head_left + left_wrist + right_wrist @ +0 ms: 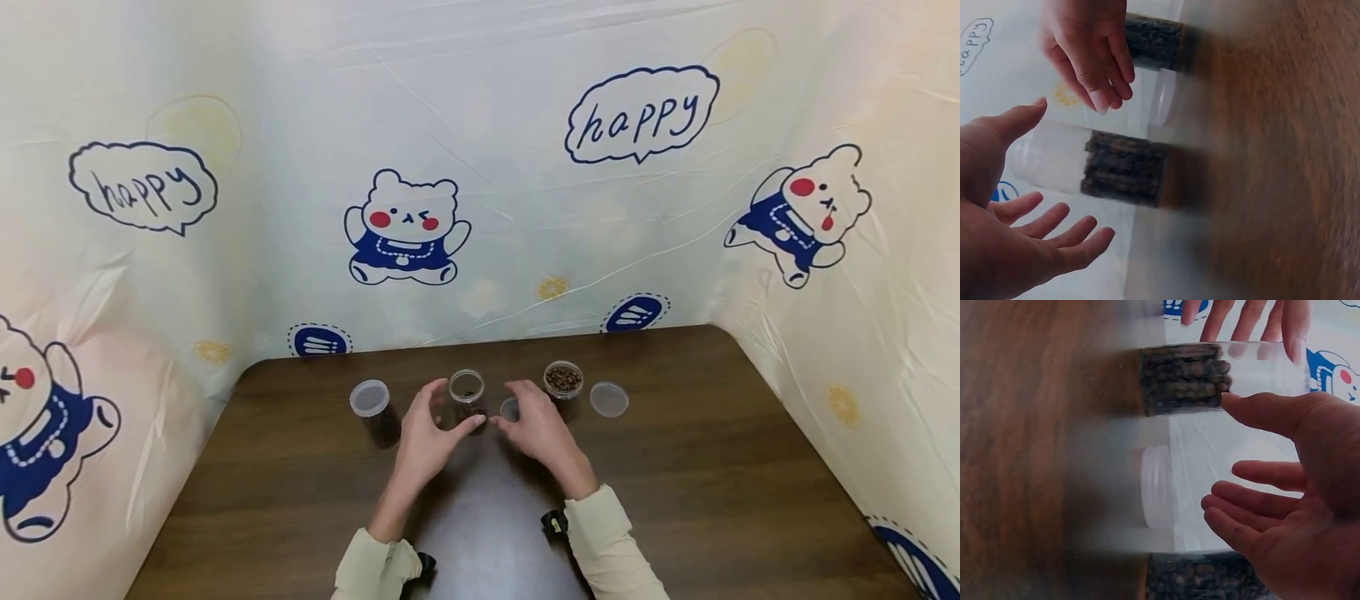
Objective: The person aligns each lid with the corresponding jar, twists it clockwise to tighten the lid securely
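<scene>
Dark wood-grain surface [720, 467], one, carrying everything I can see handled. Nearest to me, on the near side of the middle jar [468, 407]: two pale sleeves [611, 533], a dark strap [553, 523] at each wrist. Next, the hands, apart from each other: left hand [427, 432] curved around the middle jar's left side, thumb and fingers spread, contact not certain; right hand [542, 421] just right of it, fingers loose, gripping nothing. Middle jar: clear, upright, open, partly filled with dark brown beans. Left of it: one similar jar [385, 427], capped with a whitish lid [370, 397]. Right of it, in order: a loose lid [509, 409], partly hidden; an open jar [570, 406], fuller; another loose lid [609, 399]. Behind it: pale fabric [517, 242] printed with bears and "happy".
</scene>
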{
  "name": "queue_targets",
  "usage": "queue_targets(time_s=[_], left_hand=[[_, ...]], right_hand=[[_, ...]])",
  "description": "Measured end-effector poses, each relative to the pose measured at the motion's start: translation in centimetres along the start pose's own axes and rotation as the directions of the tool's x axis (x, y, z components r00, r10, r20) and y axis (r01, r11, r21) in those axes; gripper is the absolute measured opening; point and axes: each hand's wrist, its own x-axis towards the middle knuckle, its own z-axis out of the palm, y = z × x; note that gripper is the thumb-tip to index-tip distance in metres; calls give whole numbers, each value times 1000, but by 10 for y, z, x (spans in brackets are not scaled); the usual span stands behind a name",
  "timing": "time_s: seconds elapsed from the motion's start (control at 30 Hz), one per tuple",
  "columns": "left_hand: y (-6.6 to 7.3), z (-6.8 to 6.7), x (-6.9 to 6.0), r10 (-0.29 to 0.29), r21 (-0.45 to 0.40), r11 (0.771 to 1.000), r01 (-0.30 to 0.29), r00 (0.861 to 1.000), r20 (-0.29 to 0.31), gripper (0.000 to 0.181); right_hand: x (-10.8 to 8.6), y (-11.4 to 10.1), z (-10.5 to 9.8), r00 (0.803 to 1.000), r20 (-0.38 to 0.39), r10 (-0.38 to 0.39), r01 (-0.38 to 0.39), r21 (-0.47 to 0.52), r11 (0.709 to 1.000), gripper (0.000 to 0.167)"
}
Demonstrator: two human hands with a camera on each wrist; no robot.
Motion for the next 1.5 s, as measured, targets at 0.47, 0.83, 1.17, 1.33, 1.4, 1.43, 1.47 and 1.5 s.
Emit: queue_targets(time_s=[0.47,0.83,1.17,1.33,1.4,1.43,1.47,1.5], left_hand=[[-17,14,13,-69,-114,991,74,996,49,84],[-22,14,18,-77,-178,980,93,992,95,77],[-24,14,20,-55,-230,969,86,989,137,70],[-26,14,20,-51,-224,971,84,988,149,66],[-27,14,20,-49,-217,973,80,988,144,66],[-27,14,20,-49,-216,973,79,989,143,67],[-28,14,20,-47,-212,974,77,989,142,67],[-29,14,20,-45,-209,975,74,989,140,66]], right_hand=[[3,4,10,999,39,1,4,-114,994,52],[6,7,18,999,21,-28,31,-181,983,47],[9,9,23,999,17,-34,36,-214,976,44],[8,9,26,998,25,-50,55,-224,973,42],[9,9,26,998,30,-63,68,-236,969,41],[9,9,27,997,32,-69,75,-244,967,41],[9,8,27,997,34,-70,76,-241,968,41],[9,8,26,997,35,-72,79,-241,967,41]])
